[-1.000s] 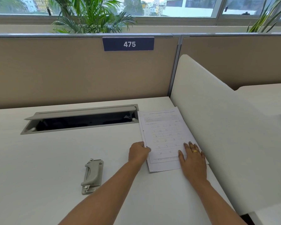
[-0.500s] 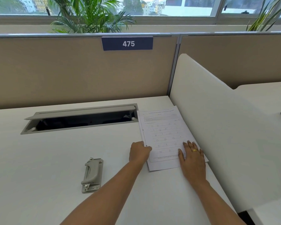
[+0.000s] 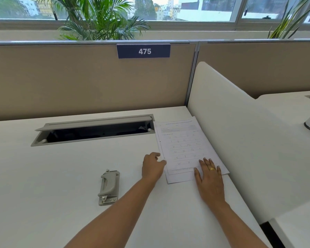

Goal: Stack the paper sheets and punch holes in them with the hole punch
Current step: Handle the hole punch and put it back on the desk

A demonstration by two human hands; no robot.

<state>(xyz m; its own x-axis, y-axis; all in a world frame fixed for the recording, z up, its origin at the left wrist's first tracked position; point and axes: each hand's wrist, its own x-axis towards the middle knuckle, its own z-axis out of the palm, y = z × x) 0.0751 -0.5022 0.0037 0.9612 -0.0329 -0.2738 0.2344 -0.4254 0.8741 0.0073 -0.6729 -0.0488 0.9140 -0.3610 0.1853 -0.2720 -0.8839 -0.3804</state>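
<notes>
Desk [image 3: 61, 176]: perhaps two sheets [image 3: 183, 145], one punch [image 3: 108, 187].

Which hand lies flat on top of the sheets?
The right hand, the one with the gold ring: fingers spread flat on the paper sheets. The left hand only pinches their left edge.

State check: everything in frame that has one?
paper sheets: flat on desk, stacked, edges not flush
hole punch: on desk, untouched, apart from sheets
left hand: fingers curled at sheets' left edge, grip unclear
right hand: flat, pressing sheets
cable tray lid: open
</notes>
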